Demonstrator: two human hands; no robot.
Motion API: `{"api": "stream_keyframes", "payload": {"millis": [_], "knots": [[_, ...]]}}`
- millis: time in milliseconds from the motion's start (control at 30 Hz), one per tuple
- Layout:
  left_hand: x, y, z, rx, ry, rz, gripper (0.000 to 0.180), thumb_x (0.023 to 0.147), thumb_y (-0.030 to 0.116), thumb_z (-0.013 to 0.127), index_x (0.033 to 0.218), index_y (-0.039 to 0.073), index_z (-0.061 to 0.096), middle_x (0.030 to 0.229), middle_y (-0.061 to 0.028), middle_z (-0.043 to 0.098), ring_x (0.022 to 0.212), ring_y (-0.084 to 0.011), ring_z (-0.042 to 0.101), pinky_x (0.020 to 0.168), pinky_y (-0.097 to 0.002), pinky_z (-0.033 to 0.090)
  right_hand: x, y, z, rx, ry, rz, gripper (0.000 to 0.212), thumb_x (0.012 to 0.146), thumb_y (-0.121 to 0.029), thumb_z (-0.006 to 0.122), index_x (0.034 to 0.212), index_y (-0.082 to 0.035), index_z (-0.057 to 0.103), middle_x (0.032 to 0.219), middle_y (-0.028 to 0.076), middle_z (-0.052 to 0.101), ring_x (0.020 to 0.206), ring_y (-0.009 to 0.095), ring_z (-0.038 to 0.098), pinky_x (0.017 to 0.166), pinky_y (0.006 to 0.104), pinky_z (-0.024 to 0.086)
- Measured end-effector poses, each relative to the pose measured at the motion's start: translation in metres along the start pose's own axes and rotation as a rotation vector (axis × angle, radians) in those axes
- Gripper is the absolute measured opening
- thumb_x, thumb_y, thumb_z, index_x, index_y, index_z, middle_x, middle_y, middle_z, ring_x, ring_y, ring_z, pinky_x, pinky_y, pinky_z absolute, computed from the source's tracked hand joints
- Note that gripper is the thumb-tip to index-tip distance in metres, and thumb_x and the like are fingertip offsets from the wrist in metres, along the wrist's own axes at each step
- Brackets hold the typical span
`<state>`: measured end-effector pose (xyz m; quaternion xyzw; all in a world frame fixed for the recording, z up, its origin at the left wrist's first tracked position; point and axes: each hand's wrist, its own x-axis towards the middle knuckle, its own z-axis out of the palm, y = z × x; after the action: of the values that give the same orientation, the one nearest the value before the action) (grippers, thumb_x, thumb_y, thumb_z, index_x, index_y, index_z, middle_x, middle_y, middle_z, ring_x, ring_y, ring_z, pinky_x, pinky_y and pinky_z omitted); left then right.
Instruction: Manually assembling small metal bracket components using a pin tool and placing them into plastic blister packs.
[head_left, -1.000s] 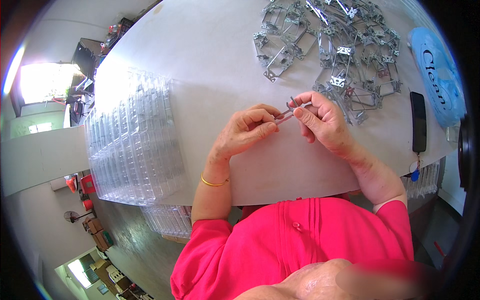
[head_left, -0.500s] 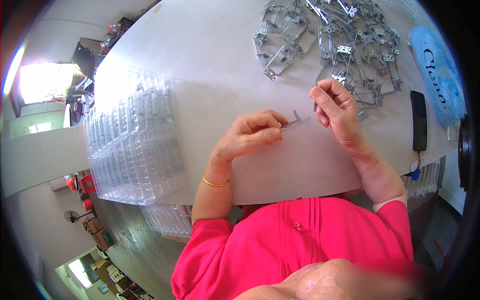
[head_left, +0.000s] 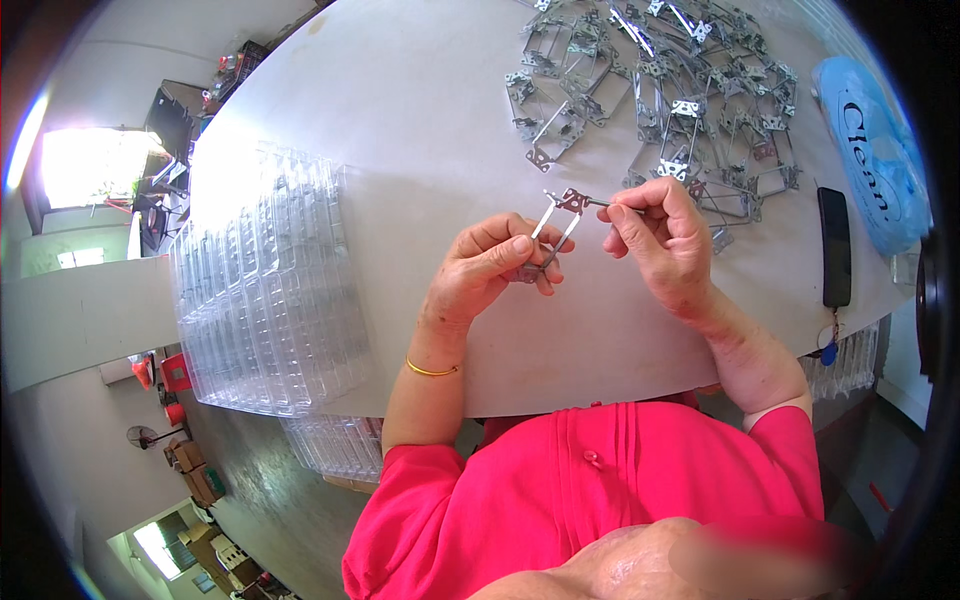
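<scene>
My left hand is closed on a small metal bracket frame, two slim bars joined by punched end plates. The frame stands tilted, its far plate up and its near end among my fingers. My right hand pinches a thin, dark rod-like piece, whose left tip meets or overlaps the far plate. Whether the tip sits in a hole there is too small to tell. Beyond my hands lies a heap of similar metal frames, tangled together on the pale table.
Clear plastic trays are stacked on the left of the table, and more trays sit below its edge. At the right lie a black phone with a blue tag and a blue plastic packet.
My left hand has turned the frame upright, so its bars and far plate now show. My right hand has lowered slightly, and its thin piece has swung from upright to pointing left at the frame.
</scene>
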<state>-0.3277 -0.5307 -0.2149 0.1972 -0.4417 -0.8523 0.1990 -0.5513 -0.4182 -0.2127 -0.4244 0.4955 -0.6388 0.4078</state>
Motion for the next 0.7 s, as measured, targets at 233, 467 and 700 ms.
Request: {"api": "stream_keyframes", "payload": {"millis": [233, 467, 700], "knots": [[0.002, -0.001, 0.001, 0.111, -0.062, 0.064, 0.023, 0.101, 0.021, 0.064, 0.094, 0.0, 0.068, 0.116, -0.0216, 0.069, 0.084, -0.0187, 0.069, 0.079, -0.0334, 0.057, 0.0, 0.0, 0.001, -0.187, 0.005, -0.061, 0.012, 0.101, -0.01, 0.065, 0.1, -0.003, 0.055, 0.086, 0.005, 0.068, 0.068, 0.007, 0.065, 0.059, 0.0215, 0.053], [0.001, 0.001, 0.0, 0.353, -0.027, 0.141, 0.021, 0.099, 0.017, 0.067, 0.092, -0.002, 0.071, 0.118, -0.0215, 0.066, 0.094, -0.0205, 0.068, 0.081, -0.0334, 0.054, 0.001, -0.011, -0.003, -0.221, -0.124, 0.214, 0.027, 0.108, -0.029, 0.056, 0.097, -0.004, 0.058, 0.068, 0.003, 0.065, 0.051, 0.007, 0.059, 0.047, 0.0225, 0.043], [0.0, 0.005, 0.002, 0.631, -0.045, 0.115, 0.016, 0.097, 0.011, 0.068, 0.087, -0.001, 0.071, 0.117, -0.0176, 0.066, 0.096, -0.0178, 0.065, 0.082, -0.0316, 0.052, 0.003, -0.016, 0.004, 0.045, -0.137, 0.373, 0.039, 0.111, -0.036, 0.044, 0.117, 0.0, 0.057, 0.069, 0.008, 0.064, 0.047, 0.012, 0.059, 0.046, 0.0234, 0.045]]}}
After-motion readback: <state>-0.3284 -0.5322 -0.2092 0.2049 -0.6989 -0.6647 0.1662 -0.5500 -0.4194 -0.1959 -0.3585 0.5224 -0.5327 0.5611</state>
